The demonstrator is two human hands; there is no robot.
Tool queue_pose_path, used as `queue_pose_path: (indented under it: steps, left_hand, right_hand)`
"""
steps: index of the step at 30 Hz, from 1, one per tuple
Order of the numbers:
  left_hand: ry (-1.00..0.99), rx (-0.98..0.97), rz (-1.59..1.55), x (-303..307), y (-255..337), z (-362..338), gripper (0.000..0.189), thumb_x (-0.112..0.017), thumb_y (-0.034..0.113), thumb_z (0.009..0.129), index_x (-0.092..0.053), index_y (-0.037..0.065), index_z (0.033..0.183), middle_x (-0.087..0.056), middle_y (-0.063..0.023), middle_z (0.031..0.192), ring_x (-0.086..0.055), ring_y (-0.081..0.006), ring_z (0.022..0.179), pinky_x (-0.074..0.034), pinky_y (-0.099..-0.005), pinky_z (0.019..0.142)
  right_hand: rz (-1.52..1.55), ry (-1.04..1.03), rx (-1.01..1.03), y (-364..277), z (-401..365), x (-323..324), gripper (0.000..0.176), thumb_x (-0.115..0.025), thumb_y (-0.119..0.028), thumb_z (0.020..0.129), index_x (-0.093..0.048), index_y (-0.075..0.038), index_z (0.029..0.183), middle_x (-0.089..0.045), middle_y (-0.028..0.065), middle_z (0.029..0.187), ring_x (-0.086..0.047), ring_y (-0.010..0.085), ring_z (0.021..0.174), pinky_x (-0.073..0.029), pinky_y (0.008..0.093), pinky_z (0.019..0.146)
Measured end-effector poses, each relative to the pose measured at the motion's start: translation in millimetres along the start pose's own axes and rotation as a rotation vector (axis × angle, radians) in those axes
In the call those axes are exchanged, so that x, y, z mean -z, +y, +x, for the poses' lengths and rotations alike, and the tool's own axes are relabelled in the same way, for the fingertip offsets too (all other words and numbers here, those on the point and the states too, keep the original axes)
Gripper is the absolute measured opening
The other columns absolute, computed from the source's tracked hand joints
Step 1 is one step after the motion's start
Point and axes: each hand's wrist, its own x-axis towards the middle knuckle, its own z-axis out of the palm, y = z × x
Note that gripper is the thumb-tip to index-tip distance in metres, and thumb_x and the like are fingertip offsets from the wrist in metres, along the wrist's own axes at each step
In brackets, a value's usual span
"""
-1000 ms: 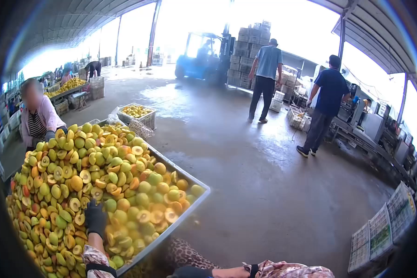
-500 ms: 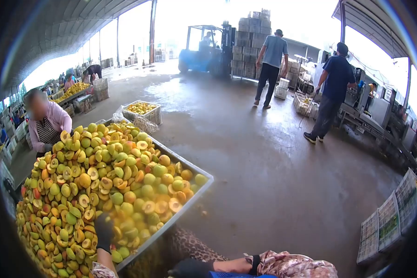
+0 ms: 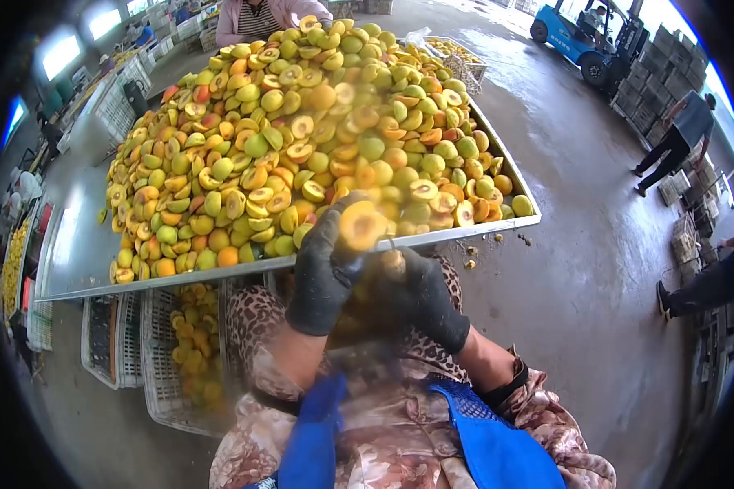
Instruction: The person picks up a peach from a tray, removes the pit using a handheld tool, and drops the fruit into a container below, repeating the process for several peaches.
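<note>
Both my hands wear dark gloves and are close together over my lap, at the near edge of the tray. My left hand (image 3: 320,273) grips a halved peach (image 3: 362,225), its orange cut face turned toward me. Beside it my right hand (image 3: 432,297) is closed around a small tool (image 3: 393,262) with a rounded end; a thin metal part seems to reach toward the peach half, but blur hides its shape. Just beyond my hands, a big heap of peach halves (image 3: 245,171), green, yellow and orange, fills most of the metal tray (image 3: 77,261).
White plastic crates (image 3: 156,359) stand beneath the tray at left, one containing peach pieces. A person (image 3: 261,20) is across the heap. Another crate of fruit (image 3: 453,53) sits behind the tray. At right are a blue forklift (image 3: 575,37), stacked crates (image 3: 669,65) and a walking person (image 3: 685,134).
My view has tilted down and turned left. My left hand has come from the heap to my lap with a peach half in it. My right hand has moved up beside it.
</note>
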Motion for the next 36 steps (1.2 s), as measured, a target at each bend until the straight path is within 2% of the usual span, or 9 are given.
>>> queue_pose_path:
  steps: [6,12,14,18,24,29,32,35,36]
  left_hand:
    - [-0.051,-0.014,0.017,-6,-5,-18,0.043,-0.039,0.022,0.109,-0.049,-0.006,0.139,-0.059,-0.0210,0.134,-0.058,-0.0291,0.126,-0.045,-0.0392,0.111]
    - [-0.014,0.148,-0.489,-25,1,-20,0.043,-0.039,0.026,0.108,-0.052,-0.005,0.135,-0.061,-0.0196,0.129,-0.060,-0.0295,0.121,-0.046,-0.0396,0.109]
    - [0.010,-0.029,-0.120,-28,2,-23,0.041,-0.042,0.025,0.107,-0.054,-0.005,0.133,-0.064,-0.0188,0.125,-0.062,-0.0302,0.117,-0.047,-0.0398,0.107]
    - [0.090,-0.795,0.748,-33,14,-21,0.029,-0.048,0.009,0.102,-0.059,-0.007,0.124,-0.068,-0.0182,0.116,-0.066,-0.0317,0.107,-0.052,-0.0406,0.098]
    - [0.096,-0.880,0.695,-59,43,-24,0.029,-0.047,0.012,0.105,-0.053,-0.007,0.125,-0.065,-0.0188,0.109,-0.065,-0.0305,0.096,-0.055,-0.0418,0.088]
    - [0.116,-0.722,0.774,-39,27,-36,0.029,-0.044,0.019,0.107,-0.054,-0.005,0.119,-0.064,-0.0175,0.105,-0.064,-0.0279,0.097,-0.055,-0.0395,0.088]
    - [0.105,-0.547,0.576,-43,30,-39,0.034,-0.043,0.027,0.109,-0.059,-0.002,0.103,-0.063,-0.0145,0.099,-0.063,-0.0237,0.092,-0.054,-0.0364,0.086]
    - [0.122,-0.676,0.715,-40,27,-37,0.021,-0.049,0.017,0.105,-0.055,-0.002,0.111,-0.065,-0.0133,0.090,-0.062,-0.0246,0.076,-0.054,-0.0377,0.071]
    - [0.136,-0.665,0.643,-40,27,-38,0.020,-0.050,0.015,0.104,-0.055,-0.002,0.112,-0.065,-0.0127,0.088,-0.062,-0.0246,0.072,-0.054,-0.0379,0.068]
  right_hand:
    - [0.183,0.049,-0.071,22,-7,-10,0.028,-0.069,-0.013,0.087,-0.065,0.002,0.111,-0.073,0.0168,0.089,-0.070,0.0221,0.081,-0.054,0.0367,0.076]
    - [0.181,0.042,-0.119,8,-7,-8,0.022,-0.068,-0.009,0.091,-0.067,0.002,0.110,-0.074,0.0139,0.093,-0.067,0.0136,0.087,-0.055,0.0336,0.079]
    - [0.147,0.096,0.046,9,-10,-13,0.019,-0.066,-0.009,0.093,-0.068,0.001,0.109,-0.074,0.0125,0.092,-0.066,0.0127,0.088,-0.055,0.0329,0.079]
    - [-0.129,0.177,0.316,18,-15,-16,0.014,-0.063,-0.012,0.096,-0.068,-0.003,0.105,-0.069,0.0131,0.085,-0.067,0.0186,0.082,-0.054,0.0356,0.073]
    - [0.011,0.085,0.295,32,-7,-12,0.017,-0.061,-0.021,0.100,-0.063,-0.004,0.101,-0.068,0.0068,0.086,-0.063,0.0170,0.077,-0.053,0.0345,0.068]
    - [0.687,-0.092,-0.172,17,-22,-35,0.030,-0.059,-0.031,0.104,-0.064,-0.003,0.111,-0.069,0.0049,0.088,-0.062,0.0121,0.081,-0.053,0.0329,0.071]
    - [0.375,-0.018,-0.050,16,-30,-40,0.030,-0.057,-0.028,0.102,-0.067,0.001,0.106,-0.072,0.0145,0.088,-0.068,0.0167,0.077,-0.055,0.0335,0.073]
    - [0.118,-0.044,0.300,27,-30,-45,0.026,-0.058,-0.022,0.100,-0.067,0.001,0.107,-0.073,0.0141,0.090,-0.068,0.0143,0.080,-0.055,0.0345,0.074]
    - [0.196,-0.123,0.216,28,-31,-44,0.028,-0.055,-0.024,0.102,-0.065,0.000,0.111,-0.072,0.0121,0.091,-0.067,0.0144,0.081,-0.054,0.0339,0.075]
